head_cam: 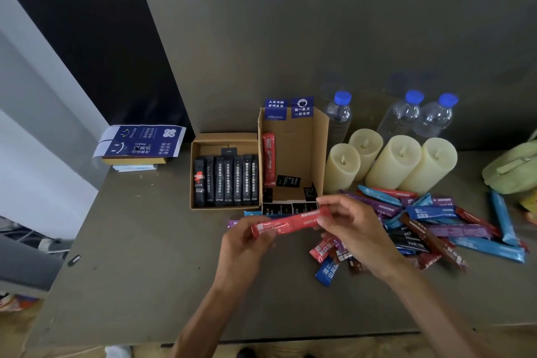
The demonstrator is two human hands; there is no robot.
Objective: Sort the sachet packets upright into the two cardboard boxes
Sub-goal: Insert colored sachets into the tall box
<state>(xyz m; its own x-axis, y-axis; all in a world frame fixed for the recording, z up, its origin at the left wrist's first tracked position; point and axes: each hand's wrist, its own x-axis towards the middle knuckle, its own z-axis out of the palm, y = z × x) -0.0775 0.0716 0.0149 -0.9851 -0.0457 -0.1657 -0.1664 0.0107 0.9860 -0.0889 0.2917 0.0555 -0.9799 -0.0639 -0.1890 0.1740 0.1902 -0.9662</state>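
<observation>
As left hand [247, 244] and right hand [353, 227] pinch a red packet [293, 221] by its ends, placing is in hand. Next, likely: tip it upright into the taller box [319, 142].

On the table [145, 256], two boxes touch side by side — the left box [223, 136] holds a row of sachets [229, 180], the right box [318, 148] one sachet [269, 158] against its left wall. Candles [392, 163] stand right of that box, bottles [406, 116] behind them, the loose pile [436, 221] before them. Before the boxes, my left hand [244, 244] and right hand [354, 227] hold a packet [290, 221] between them.
</observation>
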